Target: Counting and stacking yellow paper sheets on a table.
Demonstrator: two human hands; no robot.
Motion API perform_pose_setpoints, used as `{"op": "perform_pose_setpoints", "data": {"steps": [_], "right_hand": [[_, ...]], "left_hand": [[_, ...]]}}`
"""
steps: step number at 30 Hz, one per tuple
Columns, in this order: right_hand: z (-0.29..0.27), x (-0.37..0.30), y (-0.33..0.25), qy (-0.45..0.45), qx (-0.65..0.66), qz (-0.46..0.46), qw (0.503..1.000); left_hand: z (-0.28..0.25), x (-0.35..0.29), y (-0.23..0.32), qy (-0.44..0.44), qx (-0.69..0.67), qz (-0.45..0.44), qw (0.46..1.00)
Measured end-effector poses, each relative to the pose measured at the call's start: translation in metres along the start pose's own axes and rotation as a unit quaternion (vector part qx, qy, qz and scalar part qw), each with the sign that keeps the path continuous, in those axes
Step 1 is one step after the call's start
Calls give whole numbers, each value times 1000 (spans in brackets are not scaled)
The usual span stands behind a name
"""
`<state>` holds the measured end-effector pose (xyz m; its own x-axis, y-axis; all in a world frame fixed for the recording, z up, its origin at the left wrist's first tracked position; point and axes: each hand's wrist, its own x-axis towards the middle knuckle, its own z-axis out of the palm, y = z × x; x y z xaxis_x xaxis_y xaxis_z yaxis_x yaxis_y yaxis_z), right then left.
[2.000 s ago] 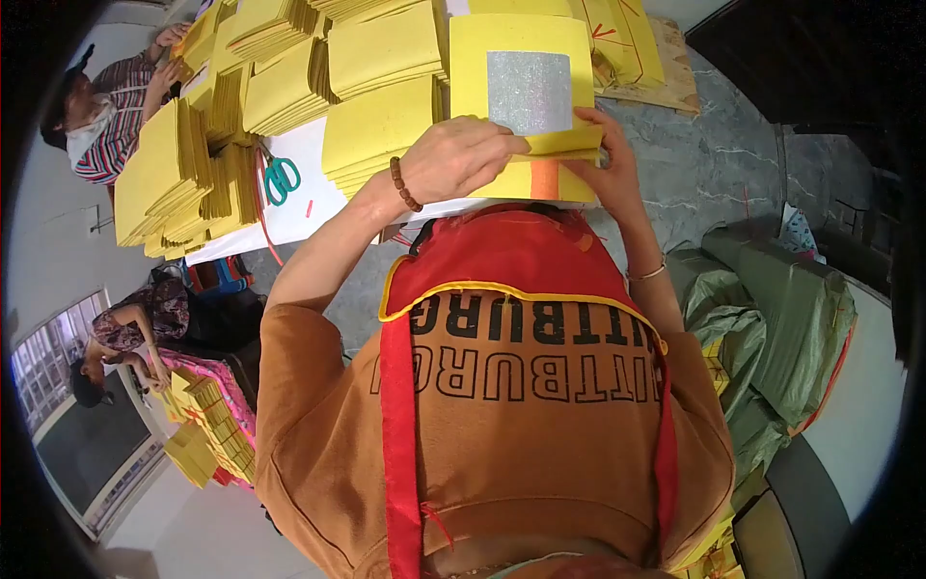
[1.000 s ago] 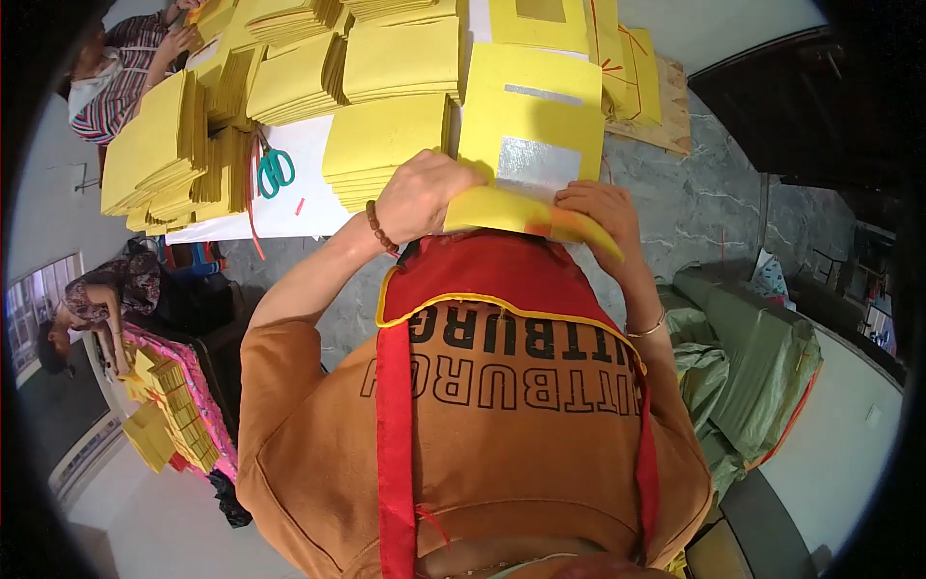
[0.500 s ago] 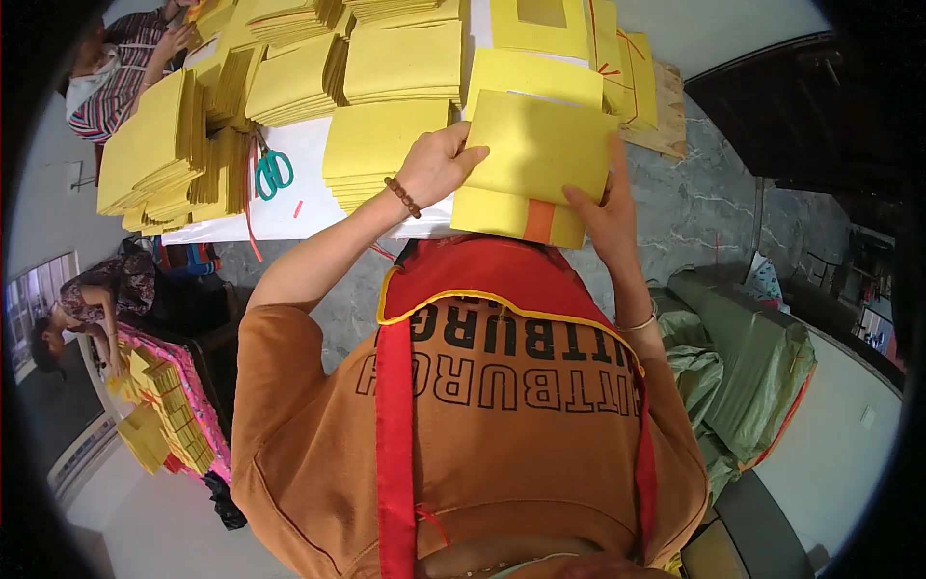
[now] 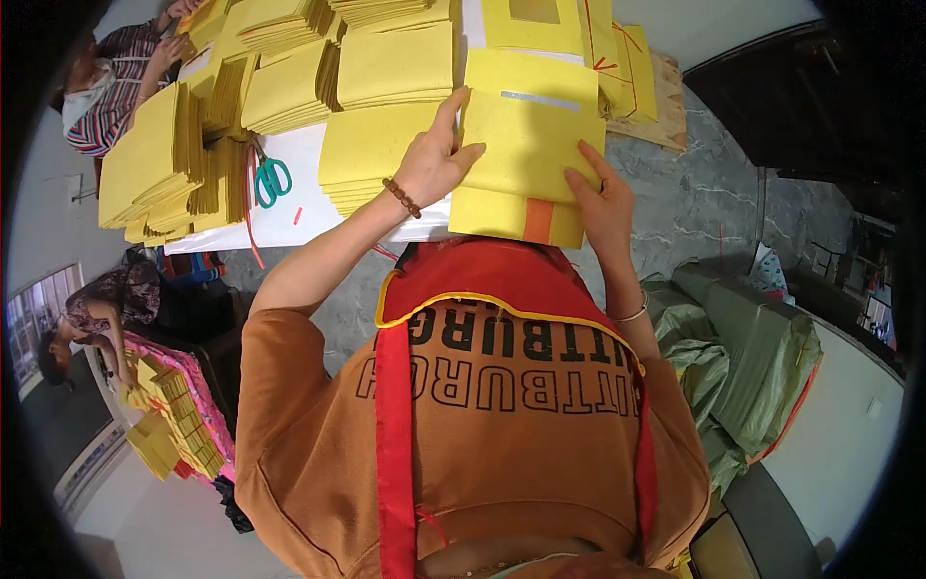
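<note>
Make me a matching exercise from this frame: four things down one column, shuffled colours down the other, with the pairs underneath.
Things
1. Scissors handles
2. Beaded bracelet on the left wrist
3. Apron
4. Paper between the left hand and right hand

Colours
A. Red
B. Teal
C. Yellow, with an orange strip at the near edge
D. Brown

Pairs: 1-B, 2-D, 3-A, 4-C

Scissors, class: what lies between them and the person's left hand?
From the scissors, first a strip of white surface, then a yellow stack, reaching to about the left hand. The head view shows this.
</note>
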<state>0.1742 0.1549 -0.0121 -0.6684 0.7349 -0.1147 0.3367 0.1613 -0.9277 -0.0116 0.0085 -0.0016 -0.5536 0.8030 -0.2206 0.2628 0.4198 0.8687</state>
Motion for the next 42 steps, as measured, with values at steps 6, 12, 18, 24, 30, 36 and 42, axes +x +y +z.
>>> {"op": "perform_pose_setpoints", "data": {"steps": [6, 12, 18, 24, 30, 36, 42], "right_hand": [[2, 1, 7, 23, 5, -21, 999], [2, -2, 6, 20, -11, -15, 1000], [1, 1, 4, 28, -33, -49, 998], [-3, -20, -8, 102, -312, -206, 922], [3, -43, 36, -40, -419, -347, 838], [4, -48, 40, -39, -425, -336, 840], [-12, -41, 18, -161, -251, -244, 923]], "left_hand": [[-10, -8, 21, 25, 116, 56, 991], [22, -2, 43, 3, 289, 393, 873], [43, 3, 19, -102, 341, 395, 847], [41, 7, 16, -97, 390, 390, 829], [43, 9, 15, -94, 373, 404, 830], [35, 2, 20, -80, 324, 422, 843], [40, -2, 27, -47, 481, 456, 748]]}}
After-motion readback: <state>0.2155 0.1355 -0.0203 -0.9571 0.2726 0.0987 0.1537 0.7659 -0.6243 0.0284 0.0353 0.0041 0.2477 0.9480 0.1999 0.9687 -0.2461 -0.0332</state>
